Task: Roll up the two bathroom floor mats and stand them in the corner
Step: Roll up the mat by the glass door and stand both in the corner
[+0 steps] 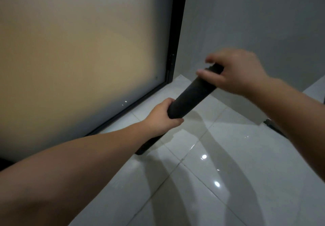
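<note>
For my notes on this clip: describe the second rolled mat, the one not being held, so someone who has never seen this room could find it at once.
Start at the large frosted glass door with its black frame on the left. Follow its bottom edge along the white tiled floor to just under the left hand. There a dark rolled mat on the floor lies flat against the frame, unlike the dark held mat, which both hands grip tilted in the air.

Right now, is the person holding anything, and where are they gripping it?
Yes, a dark rolled-up mat, held in both hands: the left hand grips its lower end, the right hand wraps its upper end.
</note>
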Demonstrator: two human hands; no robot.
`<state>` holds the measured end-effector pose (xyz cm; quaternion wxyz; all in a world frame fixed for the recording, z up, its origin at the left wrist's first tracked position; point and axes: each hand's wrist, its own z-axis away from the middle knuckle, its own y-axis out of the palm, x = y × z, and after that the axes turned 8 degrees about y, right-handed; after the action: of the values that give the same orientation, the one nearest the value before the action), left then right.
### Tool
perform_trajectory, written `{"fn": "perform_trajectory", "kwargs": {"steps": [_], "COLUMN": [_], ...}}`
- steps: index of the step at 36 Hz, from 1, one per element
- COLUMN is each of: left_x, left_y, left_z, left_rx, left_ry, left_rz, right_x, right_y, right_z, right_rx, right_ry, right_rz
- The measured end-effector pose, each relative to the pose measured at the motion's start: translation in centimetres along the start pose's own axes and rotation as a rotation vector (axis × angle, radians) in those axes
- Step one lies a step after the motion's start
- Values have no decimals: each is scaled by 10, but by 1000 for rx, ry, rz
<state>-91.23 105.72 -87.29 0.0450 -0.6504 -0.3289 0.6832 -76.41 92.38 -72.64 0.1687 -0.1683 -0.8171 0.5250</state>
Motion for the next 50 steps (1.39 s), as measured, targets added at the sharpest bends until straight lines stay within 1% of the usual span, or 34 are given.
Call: {"fn": "perform_trajectory", "kwargs": {"steps": [2,3,4,6,9,12,13,16,18,20,22,24,25,26,28,29,31,33,36,39,42,43,47,50], "left_x": [-5,-7,-8,-5,6,12,12,5,3,4,3,0,-1,-2,2,4,5,3,1,-5,-14,-15,-8,6], "left_y": [7,10,13,18,22,18,16,10,8,10,11,11,11,11,15,16,16,14,14,1,-26,-36,-71,-100], "left_z": [-2,-3,-5,-6,0,6,5,-1,-2,0,-1,-5,-6,-6,-4,-2,-1,-5,-4,4,12,16,42,73], "left_rx": [-56,-73,-84,-90,-87,-120,-140,-190,-183,-172,-198,-237,-245,-235,-176,-156,-159,-172,-160,-84,-27,-11,111,196], "left_ry": [9,9,8,-6,-59,-103,-100,-78,-88,-102,-97,-80,-73,-75,-97,-107,-106,-101,-115,-86,-58,-69,-127,-177], "left_rz": [82,101,112,131,169,225,231,217,221,232,221,217,217,215,197,194,206,193,185,189,75,51,3,-40], "right_x": [12,21,29,45,61,70,73,77,81,83,82,79,79,79,79,79,78,79,79,83,83,85,109,149], "right_y": [-7,-9,-10,-9,6,14,8,-7,-1,14,13,7,7,9,21,23,19,17,21,8,-6,-10,-16,-2], "right_z": [-4,-6,-7,-8,-2,-5,-10,-26,-22,-14,-17,-25,-26,-24,-16,-13,-15,-20,-20,-25,-40,-45,-57,-55], "right_rx": [-69,-86,-95,-64,92,195,192,64,81,177,169,70,33,37,133,172,148,121,221,307,281,307,610,715], "right_ry": [66,74,57,-10,-110,-145,-148,-127,-186,-243,-199,-138,-130,-150,-212,-212,-184,-177,-200,-211,-278,-305,-511,-651], "right_rz": [-299,-381,-411,-399,-295,-242,-221,-274,-175,-72,-122,-222,-233,-213,-165,-171,-213,-205,-157,-179,-61,-9,392,506]}}
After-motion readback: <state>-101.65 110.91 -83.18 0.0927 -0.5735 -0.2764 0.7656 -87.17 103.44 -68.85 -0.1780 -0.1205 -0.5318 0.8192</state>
